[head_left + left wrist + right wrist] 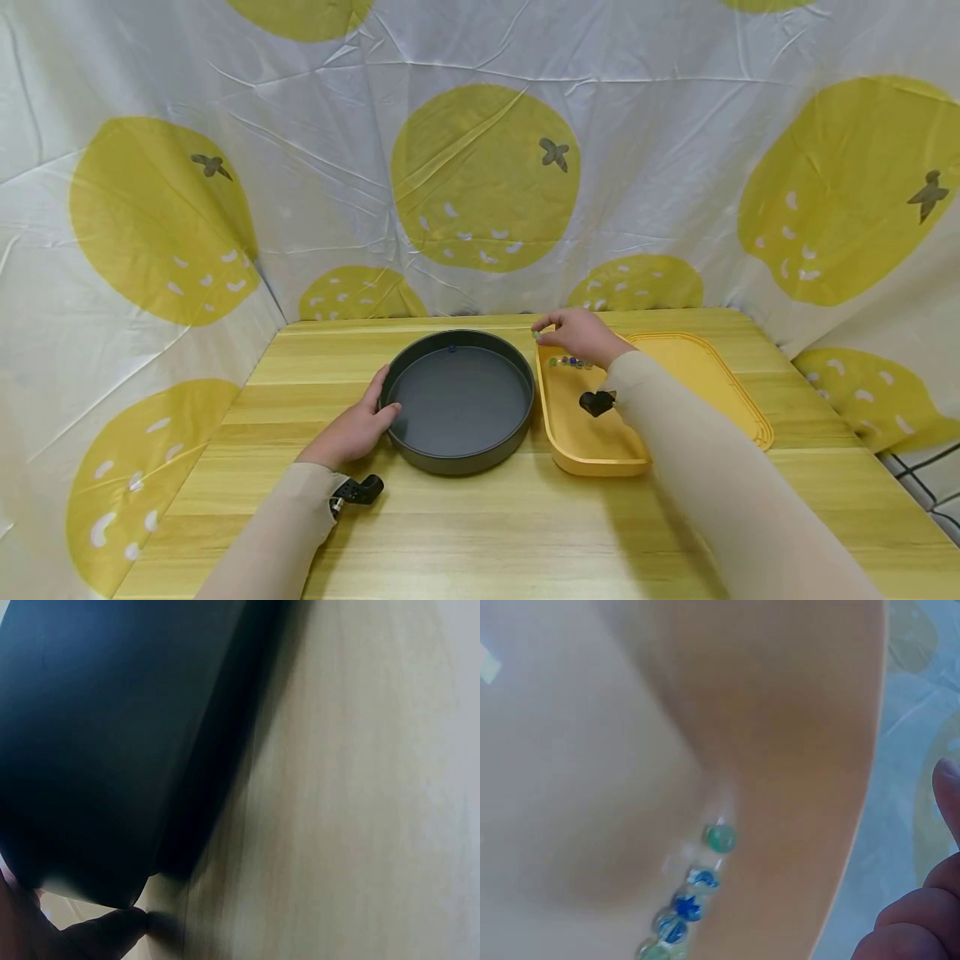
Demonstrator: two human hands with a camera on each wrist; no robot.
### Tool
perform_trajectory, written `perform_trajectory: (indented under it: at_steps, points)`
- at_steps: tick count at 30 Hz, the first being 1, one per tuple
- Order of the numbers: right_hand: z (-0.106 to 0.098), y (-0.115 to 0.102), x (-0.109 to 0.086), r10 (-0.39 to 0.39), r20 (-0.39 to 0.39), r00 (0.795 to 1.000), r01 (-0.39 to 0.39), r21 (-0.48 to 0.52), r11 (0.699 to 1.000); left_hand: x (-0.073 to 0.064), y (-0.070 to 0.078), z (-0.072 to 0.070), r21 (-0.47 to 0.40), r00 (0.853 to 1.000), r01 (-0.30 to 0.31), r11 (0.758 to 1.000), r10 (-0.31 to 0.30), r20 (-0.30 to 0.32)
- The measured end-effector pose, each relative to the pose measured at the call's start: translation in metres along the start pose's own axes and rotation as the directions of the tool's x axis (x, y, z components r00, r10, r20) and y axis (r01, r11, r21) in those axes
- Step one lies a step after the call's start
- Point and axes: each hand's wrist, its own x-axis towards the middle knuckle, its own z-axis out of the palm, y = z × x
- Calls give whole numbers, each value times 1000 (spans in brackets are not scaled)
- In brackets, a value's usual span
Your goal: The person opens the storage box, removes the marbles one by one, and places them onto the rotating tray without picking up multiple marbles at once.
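Observation:
A round dark grey pan (459,408) sits on the wooden table, with a small dark blue marble (452,348) at its far inner edge. My left hand (352,429) grips the pan's left side, thumb over the rim and fingers along the outer wall. Between thumb and fingertips my right hand (585,335) pinches a pale green marble (536,334), above the far left corner of a yellow tray (600,467). Several glass marbles (688,905), green and blue, lie in a row along the tray's far inner side. In the right wrist view the held marble is hidden.
A flat yellow surface with a grooved edge (697,375) lies right of the tray, partly behind my right sleeve. A white cloth with yellow fruit prints (483,179) hangs behind the table (480,533). Pan and tray stand close together.

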Motion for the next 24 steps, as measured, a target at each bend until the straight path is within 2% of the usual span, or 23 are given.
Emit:
perform_trajectory:
  at_steps: [7, 14, 24]
  points:
    - [4, -25, 0, -41, 4, 999, 41, 31, 999, -1, 1, -1, -5, 1000, -6, 1000, 6, 2]
    - [13, -47, 4, -87, 8, 996, 87, 19, 996, -2, 2, -1, -6, 1000, 1, 1000, -1, 7]
    - [28, -65, 9, -102, 19, 995, 101, 48, 994, -4, 5, -1, -4, 1000, 2, 1000, -2, 4]
